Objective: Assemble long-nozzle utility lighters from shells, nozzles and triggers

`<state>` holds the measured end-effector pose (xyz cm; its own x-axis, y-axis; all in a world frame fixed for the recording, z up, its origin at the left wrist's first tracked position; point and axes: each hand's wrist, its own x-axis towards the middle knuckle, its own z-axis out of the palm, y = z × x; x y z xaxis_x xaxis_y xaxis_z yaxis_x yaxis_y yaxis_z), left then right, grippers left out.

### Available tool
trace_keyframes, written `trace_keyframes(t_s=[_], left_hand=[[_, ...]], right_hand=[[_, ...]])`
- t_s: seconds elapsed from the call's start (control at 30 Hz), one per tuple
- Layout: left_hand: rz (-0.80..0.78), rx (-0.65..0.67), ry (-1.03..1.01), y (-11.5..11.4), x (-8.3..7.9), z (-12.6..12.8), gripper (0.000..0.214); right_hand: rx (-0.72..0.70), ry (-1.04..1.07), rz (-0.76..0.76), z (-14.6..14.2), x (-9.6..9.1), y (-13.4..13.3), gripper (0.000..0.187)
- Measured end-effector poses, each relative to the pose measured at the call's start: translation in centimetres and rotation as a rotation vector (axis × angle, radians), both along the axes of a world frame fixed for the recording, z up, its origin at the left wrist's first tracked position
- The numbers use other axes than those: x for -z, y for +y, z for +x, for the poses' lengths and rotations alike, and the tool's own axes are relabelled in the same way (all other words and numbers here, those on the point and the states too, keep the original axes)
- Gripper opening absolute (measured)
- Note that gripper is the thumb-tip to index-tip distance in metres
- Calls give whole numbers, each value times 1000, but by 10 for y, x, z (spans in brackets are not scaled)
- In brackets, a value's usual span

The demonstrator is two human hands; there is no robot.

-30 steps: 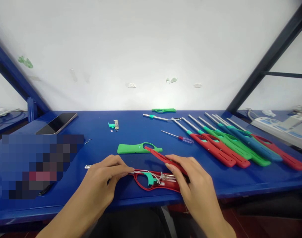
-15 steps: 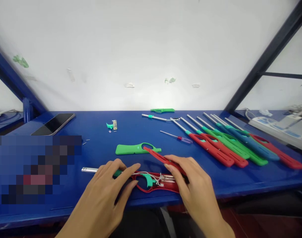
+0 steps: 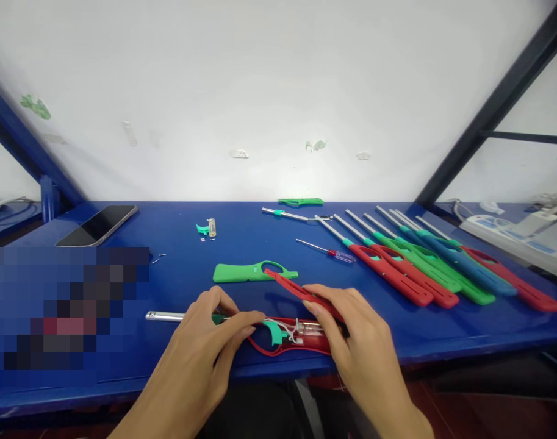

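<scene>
An opened red lighter body point(image 3: 291, 342) lies near the front edge of the blue table point(image 3: 177, 277), its teal trigger, white wires and clear inner parts exposed, with a metal tube point(image 3: 163, 316) sticking out to the left. My left hand point(image 3: 209, 341) pinches the tube where it joins the body, fingers closed. My right hand point(image 3: 351, 332) rests on the right end of the body and holds a loose red cover half point(image 3: 296, 289) that slants up over a green cover half point(image 3: 253, 272).
A row of several finished long-nosed lighters point(image 3: 424, 268) in red, green and blue lies at the right. A small screwdriver point(image 3: 326, 250), loose small parts point(image 3: 207, 230), a phone point(image 3: 96, 225) and a power strip point(image 3: 516, 241) are also on the table.
My left hand slid left along the metal tube, spread briefly, then closed into a pinch at the tube's joint. The tube shows further left. My right hand stayed put.
</scene>
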<state>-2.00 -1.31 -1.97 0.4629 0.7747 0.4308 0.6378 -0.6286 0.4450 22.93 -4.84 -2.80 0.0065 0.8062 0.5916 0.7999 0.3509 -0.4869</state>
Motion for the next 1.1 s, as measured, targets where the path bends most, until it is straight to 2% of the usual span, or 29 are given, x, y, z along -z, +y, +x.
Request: trace_keyframes(t_s=[0.3, 0.57, 0.87, 1.1], left_hand=[[127, 61, 38, 0, 3, -2, 33], [210, 71, -36, 7, 0, 0, 32], [167, 63, -144, 5, -7, -1, 30], [76, 74, -183, 3, -6, -3, 25]], right_hand=[[-4, 2, 7, 0, 1, 0, 19], [4, 26, 18, -3, -1, -1, 18], [-12, 31, -15, -1, 0, -1, 19], [2, 41, -28, -4, -2, -1, 19]])
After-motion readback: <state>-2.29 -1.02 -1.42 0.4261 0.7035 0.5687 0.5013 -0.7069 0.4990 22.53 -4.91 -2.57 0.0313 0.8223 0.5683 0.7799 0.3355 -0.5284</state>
